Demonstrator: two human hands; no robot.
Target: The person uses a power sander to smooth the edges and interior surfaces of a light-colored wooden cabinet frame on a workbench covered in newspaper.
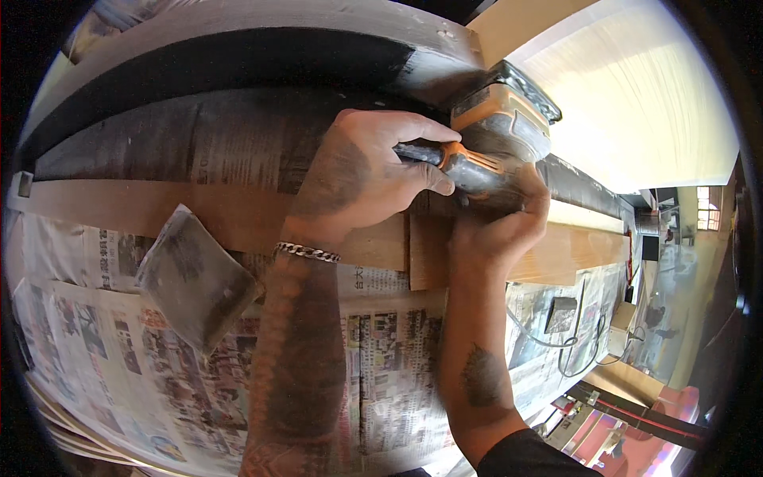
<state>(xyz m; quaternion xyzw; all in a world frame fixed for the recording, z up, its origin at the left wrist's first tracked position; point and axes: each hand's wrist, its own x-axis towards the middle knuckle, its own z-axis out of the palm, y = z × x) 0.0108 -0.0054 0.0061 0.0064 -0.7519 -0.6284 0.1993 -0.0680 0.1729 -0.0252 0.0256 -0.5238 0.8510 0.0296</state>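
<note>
An orange and grey power sander (494, 131) rests on a long dark-painted board (238, 71) lying across the bench. My left hand (369, 175) is wrapped around the tool's dark and orange handle from the left, with a chain bracelet on that wrist. My right hand (505, 219) cups the tool's body from below and the right. Both hands are dusted grey. The pad under the tool is hidden by the hands.
Newspaper sheets (103, 358) cover the bench. A folded, worn sanding sheet (195, 278) lies at the left. Bare wooden planks (159, 211) run under the dark board. A white cable (572, 346) and small block (561, 315) lie at the right, with a pale panel (636, 95) beyond.
</note>
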